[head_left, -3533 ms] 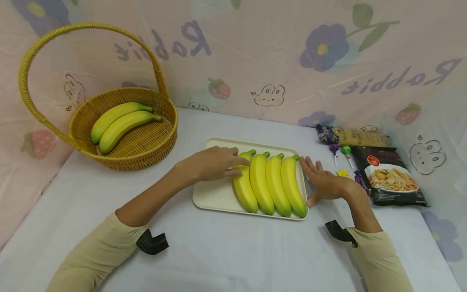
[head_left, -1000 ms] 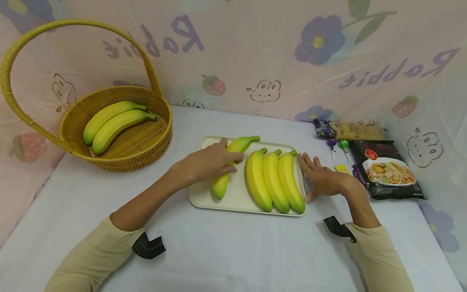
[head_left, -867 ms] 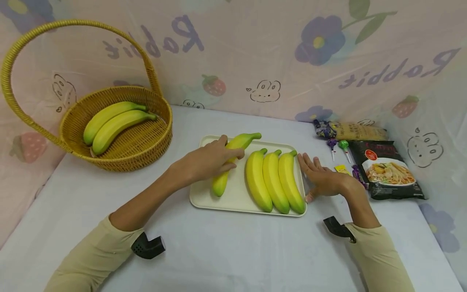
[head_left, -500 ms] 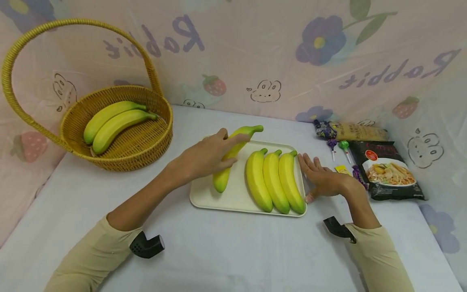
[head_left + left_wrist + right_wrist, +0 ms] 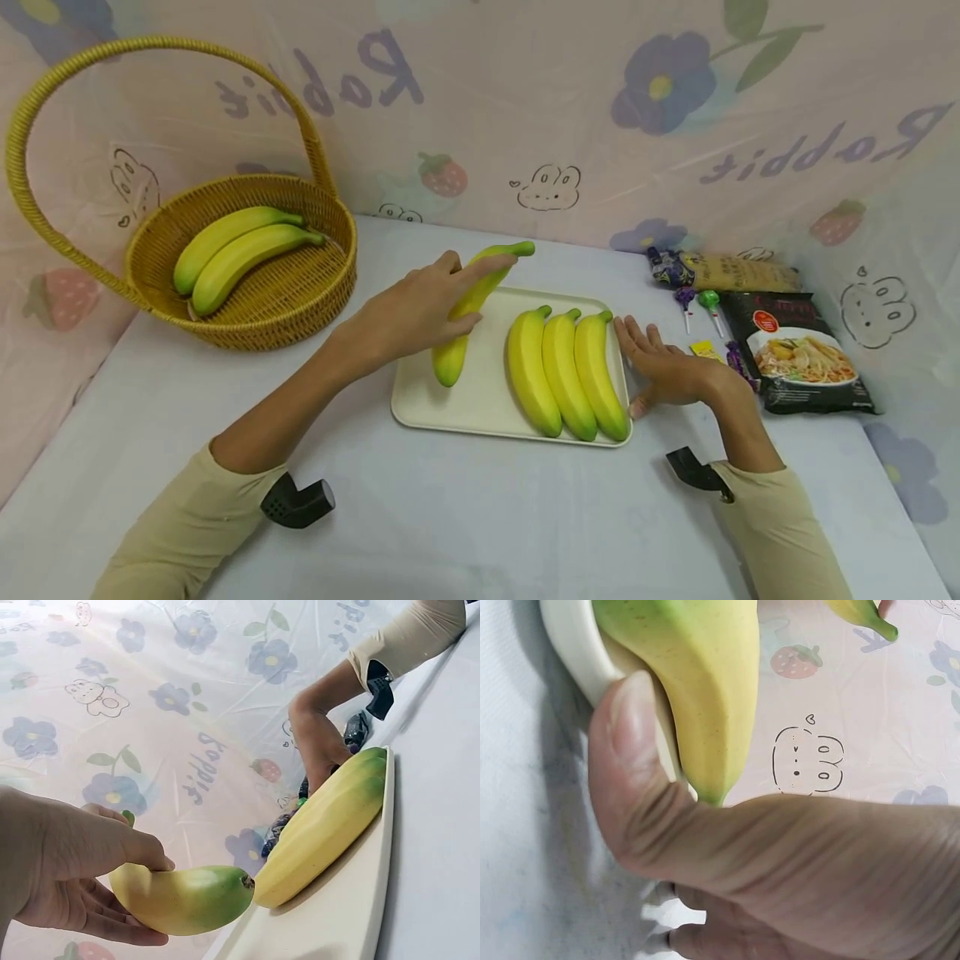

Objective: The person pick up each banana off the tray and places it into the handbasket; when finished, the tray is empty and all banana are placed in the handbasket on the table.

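Note:
My left hand [image 5: 420, 308] grips a banana [image 5: 187, 900] between thumb and fingers, lifted over the left part of a cream tray [image 5: 420, 408]. That banana's stem points up and to the right in the head view. Three more bananas [image 5: 558, 375] lie side by side on the right half of the tray. My right hand [image 5: 667, 371] is at the tray's right edge, fingers extended; in the right wrist view its thumb [image 5: 634, 727] touches the tray's rim beside the nearest banana.
A wicker basket [image 5: 300, 321] with a tall handle stands at the back left, holding two bananas [image 5: 247, 258]. At the right lie a black noodle packet [image 5: 802, 358], two lollipops [image 5: 708, 302], small wrapped sweets and a tan packet [image 5: 742, 273]. A printed curtain hangs behind.
My left hand has taken the leftmost banana of the row, moved it left and raised it off the tray. My right hand has stayed at the tray's edge.

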The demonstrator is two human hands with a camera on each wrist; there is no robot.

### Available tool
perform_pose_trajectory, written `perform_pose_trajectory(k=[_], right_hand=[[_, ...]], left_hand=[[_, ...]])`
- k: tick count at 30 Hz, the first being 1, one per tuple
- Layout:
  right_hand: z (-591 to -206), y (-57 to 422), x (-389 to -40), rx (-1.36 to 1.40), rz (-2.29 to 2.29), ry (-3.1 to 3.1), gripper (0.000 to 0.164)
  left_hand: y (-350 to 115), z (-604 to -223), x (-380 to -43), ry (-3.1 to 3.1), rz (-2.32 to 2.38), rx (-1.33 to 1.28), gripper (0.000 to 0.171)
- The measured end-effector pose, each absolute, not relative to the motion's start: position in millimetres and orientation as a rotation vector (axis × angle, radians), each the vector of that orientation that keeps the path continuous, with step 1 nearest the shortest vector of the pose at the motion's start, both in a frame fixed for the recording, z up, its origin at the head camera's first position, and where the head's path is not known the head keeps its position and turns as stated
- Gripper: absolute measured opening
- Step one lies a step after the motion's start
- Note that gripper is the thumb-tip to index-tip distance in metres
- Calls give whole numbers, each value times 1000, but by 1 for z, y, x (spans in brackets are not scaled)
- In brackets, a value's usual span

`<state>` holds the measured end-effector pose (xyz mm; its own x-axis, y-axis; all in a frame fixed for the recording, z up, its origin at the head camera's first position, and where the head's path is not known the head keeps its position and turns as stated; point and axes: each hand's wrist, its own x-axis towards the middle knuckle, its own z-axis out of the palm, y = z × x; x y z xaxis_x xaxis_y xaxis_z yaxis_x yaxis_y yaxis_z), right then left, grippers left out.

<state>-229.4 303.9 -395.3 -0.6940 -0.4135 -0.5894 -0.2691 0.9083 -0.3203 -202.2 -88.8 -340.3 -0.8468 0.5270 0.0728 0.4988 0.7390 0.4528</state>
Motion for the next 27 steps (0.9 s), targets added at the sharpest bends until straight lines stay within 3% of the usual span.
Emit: perform_pose_trajectory(k=[6, 18, 27], right_hand=[[-407, 310, -234, -482, -221, 2386, 149], [-410, 316, -238, -480, -240, 2386, 152], [-411, 316, -237, -476, -252, 2381, 151]], left_hand=[[-94, -335, -202, 2879, 750, 843, 86], [-102, -327, -201, 2913, 718, 873, 74], [-109, -321, -199, 2945, 698, 871, 75]])
